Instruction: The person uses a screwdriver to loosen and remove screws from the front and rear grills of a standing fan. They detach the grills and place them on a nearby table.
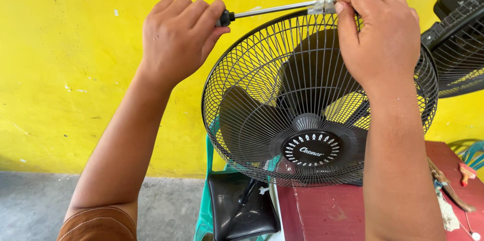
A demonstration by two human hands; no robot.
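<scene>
At the frame's top, the left hand (179, 34) grips a screwdriver (267, 11) into the fan guard (242, 69) clip (321, 6), which the right hand (380, 32) pinches; the turning needs steady alignment.

Screwdriver (272, 10) handle hidden in left hand (179, 37)

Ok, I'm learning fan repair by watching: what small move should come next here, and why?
Probably turn the screwdriver with the left hand. Its tip already sits at the metal clip on top of the fan guard, and the right hand is steadying that clip and the guard rim.
</scene>
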